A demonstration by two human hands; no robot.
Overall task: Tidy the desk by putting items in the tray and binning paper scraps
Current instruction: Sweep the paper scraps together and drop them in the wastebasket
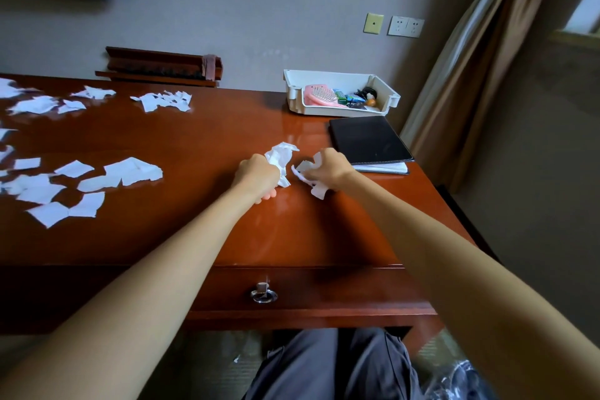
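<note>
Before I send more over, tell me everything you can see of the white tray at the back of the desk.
The white tray looks like plastic: rectangular, with raised walls, a lower front lip facing the person and tabs at the corners. It sits upright at the back right of the desk, near the wall, just beyond a black folder. It holds a pink hairbrush, small green and blue packets, a black figure and something orange.
</note>
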